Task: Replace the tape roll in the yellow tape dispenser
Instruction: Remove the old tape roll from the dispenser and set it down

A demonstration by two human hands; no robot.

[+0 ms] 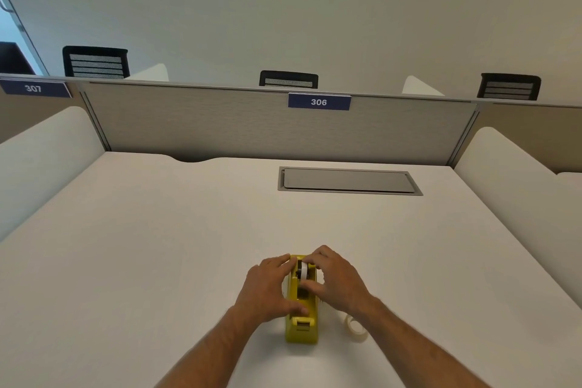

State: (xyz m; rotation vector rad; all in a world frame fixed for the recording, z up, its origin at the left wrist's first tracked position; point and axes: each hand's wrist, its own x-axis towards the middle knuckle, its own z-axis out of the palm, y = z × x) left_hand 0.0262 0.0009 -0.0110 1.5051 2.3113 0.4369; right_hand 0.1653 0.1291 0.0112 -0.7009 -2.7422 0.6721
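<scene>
A yellow tape dispenser stands on the white desk, its cutter end toward me. My left hand lies against its left side, thumb on the top near the cutter. My right hand has its fingers pinched around the white tape roll that sits in the dispenser's cradle. A second, clear tape roll lies flat on the desk just right of the dispenser, partly hidden under my right wrist.
A grey cable hatch is set into the desk farther back. A grey partition with a "306" label closes the far edge, and white side dividers flank the desk. Black chair backs show beyond it.
</scene>
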